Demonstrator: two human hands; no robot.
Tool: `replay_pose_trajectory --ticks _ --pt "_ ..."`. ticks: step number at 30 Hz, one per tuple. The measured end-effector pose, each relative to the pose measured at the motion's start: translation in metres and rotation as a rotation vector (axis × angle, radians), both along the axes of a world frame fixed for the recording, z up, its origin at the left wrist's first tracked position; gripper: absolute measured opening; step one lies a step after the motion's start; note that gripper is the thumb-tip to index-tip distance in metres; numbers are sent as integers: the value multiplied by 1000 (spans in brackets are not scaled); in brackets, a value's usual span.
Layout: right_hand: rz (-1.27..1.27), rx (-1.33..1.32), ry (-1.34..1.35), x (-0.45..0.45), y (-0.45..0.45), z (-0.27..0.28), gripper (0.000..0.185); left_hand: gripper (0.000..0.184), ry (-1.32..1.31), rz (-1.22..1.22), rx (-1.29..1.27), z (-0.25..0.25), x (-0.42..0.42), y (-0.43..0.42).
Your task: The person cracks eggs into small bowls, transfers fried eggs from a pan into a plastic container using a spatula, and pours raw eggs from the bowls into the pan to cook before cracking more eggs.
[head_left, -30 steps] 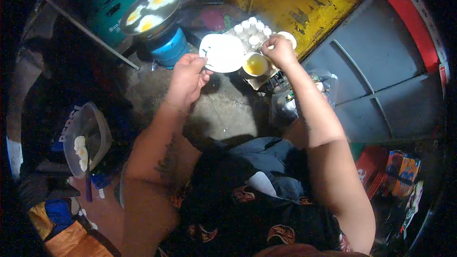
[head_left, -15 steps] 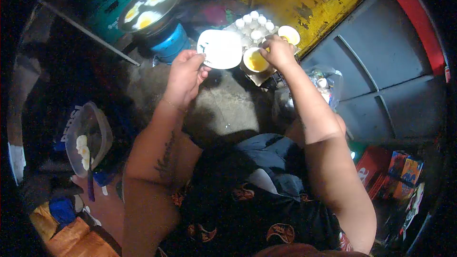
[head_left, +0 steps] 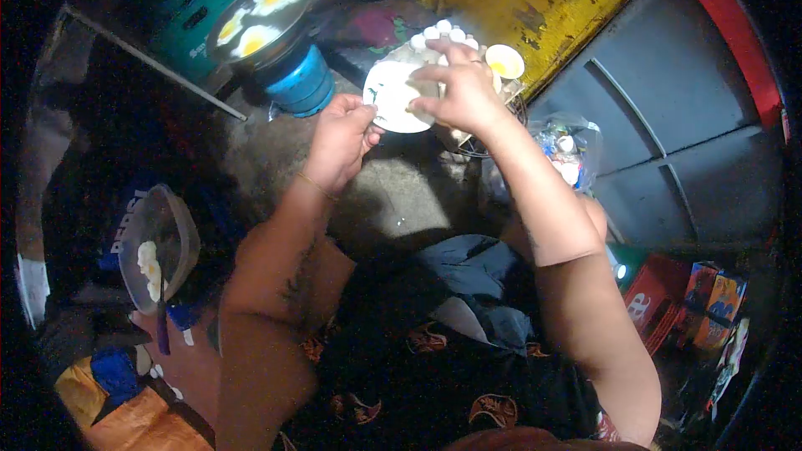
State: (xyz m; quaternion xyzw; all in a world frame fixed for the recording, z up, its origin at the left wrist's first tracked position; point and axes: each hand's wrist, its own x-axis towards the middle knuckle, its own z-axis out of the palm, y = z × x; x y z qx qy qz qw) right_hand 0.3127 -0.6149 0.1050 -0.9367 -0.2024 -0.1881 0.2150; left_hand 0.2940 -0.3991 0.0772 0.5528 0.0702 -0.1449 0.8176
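My left hand (head_left: 342, 138) pinches the left edge of a small white plate (head_left: 391, 104) with a dark leaf-like print. Over the plate's right side is my right hand (head_left: 468, 92), its fingers spread and holding nothing that I can see; whether they touch the plate I cannot tell. Behind them, white eggs (head_left: 431, 32) sit in a carton tray, partly covered by the plate and hand. A white bowl (head_left: 505, 62) with yellow egg in it stands just right of the tray. A second bowl is mostly hidden behind my right hand.
Three eggs fry in a dark pan (head_left: 284, 23) above a blue stove body (head_left: 302, 83). At left, a clear plastic tub (head_left: 185, 238) holds cooked eggs and a dark-handled utensil. A plastic bag (head_left: 576, 146) with eggshells hangs at right, near grey panels (head_left: 668, 108).
The plate has moved right and slightly down with my left hand, now covering part of the tray and a bowl. My right hand has come off the bowl and spread its fingers.
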Motion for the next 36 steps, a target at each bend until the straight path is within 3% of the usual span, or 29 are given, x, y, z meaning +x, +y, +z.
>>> replay_pose_trajectory --ticks 7,13,15,18,21,24,27,33,36 --pt "-75 0 77 -4 7 -11 20 14 26 -26 2 -4 0 -10" --pt "-108 486 52 54 -40 -34 19 14 46 -51 16 -6 0 -14" --pt "-381 202 -31 72 -74 -37 20 15 54 -25 26 -6 0 -14" --pt "-570 84 138 80 -100 -66 25 15 61 -17 51 -13 3 -12" --pt "-671 -58 327 84 -100 -85 25 15 53 -7 57 -11 3 -11" --pt "-634 -184 282 74 -95 -82 25 15 45 -7 60 -9 3 -9" --pt "-602 -225 208 75 -105 -87 35 15 42 -9 50 -9 4 -8" --pt "-663 -117 324 71 -99 -79 30 15 40 -16 49 -9 3 -6" --pt "-666 -77 259 65 -91 -88 29 16 33 -32 54 -13 2 -3"
